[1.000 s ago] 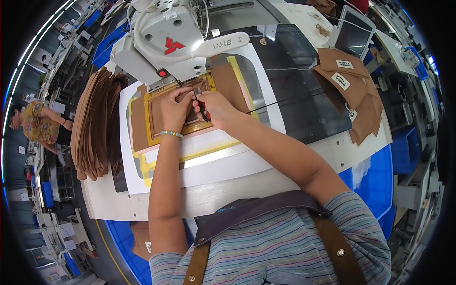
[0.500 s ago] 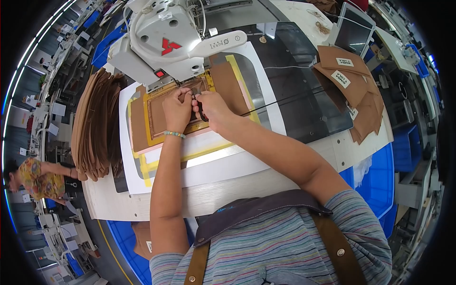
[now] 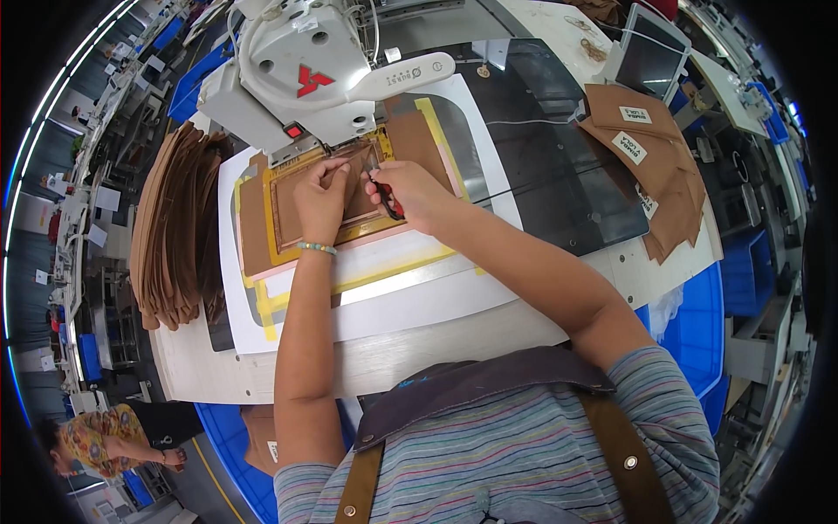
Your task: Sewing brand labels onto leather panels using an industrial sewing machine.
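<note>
My left hand (image 3: 320, 203), a beaded bracelet at its wrist, is closed in a pinch at a raised fold of a brown fabric piece (image 3: 360, 181). This piece lies inside a yellow-edged frame (image 3: 281, 255) beneath the white sewing machine head (image 3: 301, 74). Just to the right, my right hand (image 3: 412, 194) is wrapped round small scissors (image 3: 393, 206) with red and black handles. Their blades point away from me, close to the fold. Whether a thread lies between the left fingertips is too small to tell.
A thick stack of brown pieces (image 3: 175, 227) stands on the left. Brown pieces with white labels (image 3: 650, 162) lie at the right, before a screen (image 3: 653, 54). Blue bins (image 3: 698, 323) sit below the table edge. Another person (image 3: 109, 441) is far off at lower left.
My right hand has drawn back slightly to the right with the scissors, apart from my left hand. The left hand has shifted a little left. The other person has moved nearer the lower edge.
</note>
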